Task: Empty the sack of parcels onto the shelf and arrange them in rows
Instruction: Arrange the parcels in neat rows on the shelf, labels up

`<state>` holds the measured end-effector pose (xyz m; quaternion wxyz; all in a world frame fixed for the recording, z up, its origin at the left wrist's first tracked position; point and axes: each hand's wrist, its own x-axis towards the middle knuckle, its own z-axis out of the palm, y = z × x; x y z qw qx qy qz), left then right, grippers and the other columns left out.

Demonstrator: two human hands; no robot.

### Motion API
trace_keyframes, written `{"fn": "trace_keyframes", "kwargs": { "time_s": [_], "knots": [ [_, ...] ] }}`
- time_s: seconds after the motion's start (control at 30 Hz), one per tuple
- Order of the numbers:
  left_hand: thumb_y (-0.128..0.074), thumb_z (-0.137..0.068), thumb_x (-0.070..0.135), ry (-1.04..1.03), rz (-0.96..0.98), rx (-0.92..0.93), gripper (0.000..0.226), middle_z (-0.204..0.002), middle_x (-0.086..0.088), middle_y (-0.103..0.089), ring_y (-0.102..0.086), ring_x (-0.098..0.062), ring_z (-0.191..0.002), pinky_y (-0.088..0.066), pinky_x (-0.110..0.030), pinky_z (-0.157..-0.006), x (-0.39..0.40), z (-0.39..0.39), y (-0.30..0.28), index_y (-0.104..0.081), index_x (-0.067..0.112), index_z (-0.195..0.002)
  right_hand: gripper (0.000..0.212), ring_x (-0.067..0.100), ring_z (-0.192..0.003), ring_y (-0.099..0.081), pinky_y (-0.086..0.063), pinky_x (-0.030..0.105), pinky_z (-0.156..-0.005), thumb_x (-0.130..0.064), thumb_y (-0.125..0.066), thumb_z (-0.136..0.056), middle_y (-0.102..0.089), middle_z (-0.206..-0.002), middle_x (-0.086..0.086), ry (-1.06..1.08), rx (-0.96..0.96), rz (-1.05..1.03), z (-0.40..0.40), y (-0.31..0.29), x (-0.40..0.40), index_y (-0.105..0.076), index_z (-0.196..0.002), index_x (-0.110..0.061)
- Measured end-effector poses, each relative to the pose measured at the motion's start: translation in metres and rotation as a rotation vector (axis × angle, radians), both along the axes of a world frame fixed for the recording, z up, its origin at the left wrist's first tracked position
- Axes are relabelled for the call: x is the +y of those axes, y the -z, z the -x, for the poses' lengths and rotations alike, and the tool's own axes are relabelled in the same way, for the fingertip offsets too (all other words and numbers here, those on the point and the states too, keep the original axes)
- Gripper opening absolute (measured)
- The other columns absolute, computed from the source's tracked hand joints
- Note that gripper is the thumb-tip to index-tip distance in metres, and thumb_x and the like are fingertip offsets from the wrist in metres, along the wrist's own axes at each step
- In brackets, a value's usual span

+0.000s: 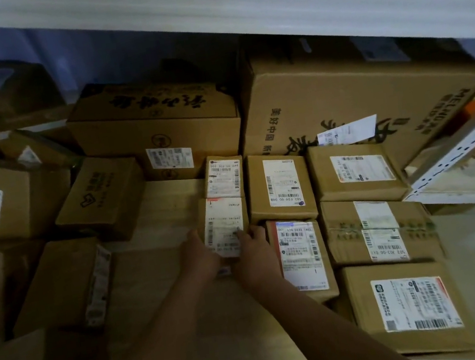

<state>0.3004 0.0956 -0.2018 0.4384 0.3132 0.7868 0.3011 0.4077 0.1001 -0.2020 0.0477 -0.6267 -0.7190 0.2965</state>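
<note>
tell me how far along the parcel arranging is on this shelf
Done: several labelled boxes already lie in neat rows on the right, such as the front right box. In hand: the left hand and right hand grip a small labelled parcel, setting it in front of another small parcel. Left: boxes on the left, like the tilted box, lie unsorted. The sack is out of view.

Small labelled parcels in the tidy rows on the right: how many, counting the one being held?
7. Left column: back parcel, held parcel. Middle: back, front. Right: back, middle, front. Others may be hidden.
</note>
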Motion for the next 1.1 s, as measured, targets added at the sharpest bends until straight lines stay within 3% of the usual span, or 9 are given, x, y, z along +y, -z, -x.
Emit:
{"fn": "trace_keyframes", "kwargs": {
  "time_s": [0.3,0.43,0.53,0.63,0.7,0.8,0.87,0.97,1.1],
  "knots": [
    [-0.07,-0.08,0.008,0.019,-0.039,0.161,0.048,-0.127,-0.014,-0.057,-0.059,-0.029,-0.112,-0.048,-0.025,-0.073,-0.015,0.01,-0.02,-0.05,0.003,-0.124,0.038,0.019,-0.123,-0.041,-0.041,0.029,-0.098,-0.03,-0.058,-0.09,-0.041,-0.133,0.002,0.006,-0.019,-0.114,-0.001,-0.021,-0.004,-0.056,-0.126,-0.021],
    [-0.055,-0.09,0.016,0.069,-0.091,0.292,0.022,-0.105,-0.012,-0.068,-0.06,-0.02,-0.084,-0.044,-0.024,-0.066,-0.04,0.018,-0.05,-0.069,0.002,-0.1,0.025,0.018,-0.101,-0.062,-0.054,0.033,-0.087,-0.037,-0.054,-0.093,-0.06,-0.118,0.005,-0.045,0.118,-0.025,0.013,-0.034,-0.016,-0.064,-0.1,-0.016],
    [-0.049,-0.094,0.019,0.057,-0.087,0.355,0.028,-0.108,-0.011,-0.065,-0.058,-0.027,-0.102,-0.041,-0.028,-0.079,-0.065,0.027,-0.069,-0.066,0.0,-0.107,0.03,0.019,-0.092,-0.065,-0.054,0.034,-0.083,-0.04,-0.05,-0.095,-0.067,-0.105,0.007,-0.111,0.162,-0.002,0.03,-0.044,-0.035,-0.066,-0.097,-0.015],
    [-0.052,-0.091,0.012,-0.024,-0.102,0.374,0.025,-0.121,-0.008,-0.063,-0.056,-0.024,-0.114,-0.04,-0.027,-0.093,-0.094,0.042,-0.079,-0.065,0.007,-0.111,0.028,0.027,-0.097,-0.064,-0.046,0.029,-0.078,-0.024,-0.048,-0.096,-0.068,-0.105,0.013,-0.168,0.169,0.003,0.044,-0.055,-0.056,-0.066,-0.103,-0.005],
    [-0.055,-0.088,0.01,-0.122,-0.14,0.393,0.027,-0.121,-0.002,-0.063,-0.056,-0.02,-0.114,-0.042,-0.028,-0.093,-0.113,0.052,-0.086,-0.065,0.015,-0.113,0.026,0.027,-0.09,-0.064,-0.047,0.032,-0.074,-0.02,-0.048,-0.095,-0.069,-0.097,0.015,-0.218,0.209,0.028,0.053,-0.064,-0.071,-0.068,-0.096,-0.003],
    [-0.054,-0.09,0.017,-0.212,-0.168,0.425,0.02,-0.106,-0.003,-0.065,-0.059,-0.023,-0.105,-0.04,-0.026,-0.076,-0.137,0.066,-0.104,-0.066,0.015,-0.106,0.021,0.024,-0.078,-0.065,-0.052,0.034,-0.072,-0.02,-0.052,-0.093,-0.064,-0.084,0.008,-0.275,0.29,0.134,0.065,-0.077,-0.091,-0.067,-0.093,-0.004],
    [-0.055,-0.091,0.02,-0.273,-0.221,0.465,0.018,-0.097,-0.006,-0.064,-0.06,-0.026,-0.099,-0.037,-0.025,-0.073,-0.151,0.079,-0.116,-0.067,0.009,-0.1,0.02,0.024,-0.083,-0.068,-0.055,0.036,-0.079,-0.021,-0.054,-0.092,-0.067,-0.088,0.008,-0.311,0.291,0.142,0.073,-0.083,-0.1,-0.068,-0.092,-0.006],
    [-0.055,-0.09,0.03,-0.353,-0.19,0.54,0.026,-0.098,-0.002,-0.058,-0.056,-0.022,-0.096,-0.042,-0.03,-0.078,-0.178,0.105,-0.127,-0.064,0.008,-0.102,0.012,0.023,-0.093,-0.067,-0.053,0.042,-0.09,-0.03,-0.054,-0.09,-0.069,-0.105,0.007,-0.352,0.266,0.135,0.087,-0.088,-0.116,-0.062,-0.081,-0.03],
    [-0.043,-0.087,0.041,-0.405,-0.023,0.492,0.045,-0.115,-0.014,-0.059,-0.059,-0.032,-0.1,-0.051,-0.038,-0.084,-0.208,0.138,-0.119,-0.059,0.005,-0.11,0.032,0.026,-0.107,-0.063,-0.05,0.04,-0.096,-0.031,-0.055,-0.091,-0.062,-0.123,0.008,-0.311,0.29,0.215,0.109,-0.094,-0.143,-0.06,-0.119,-0.016]
  ]
}}
